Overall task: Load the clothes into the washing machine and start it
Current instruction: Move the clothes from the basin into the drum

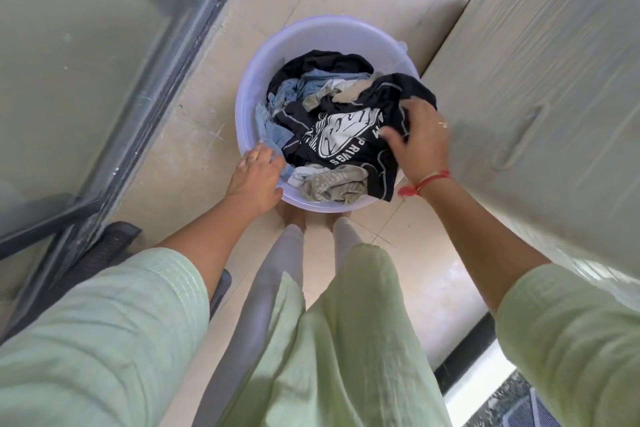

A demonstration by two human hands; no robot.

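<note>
A pale lilac plastic tub stands on the tiled floor in front of my feet, filled with a heap of clothes. On top lies a black T-shirt with a white print, with light blue and beige-grey pieces around it. My right hand grips the black T-shirt at the tub's right side, fingers curled into the cloth. My left hand rests on the tub's near-left rim, fingers touching a light blue piece there. The washing machine is the large body wrapped in a pale cover on the right.
A grey-framed glass door runs along the left. A dark mat lies at its foot. The tiled floor shows between the door and the covered machine. A black sill strip crosses the lower right.
</note>
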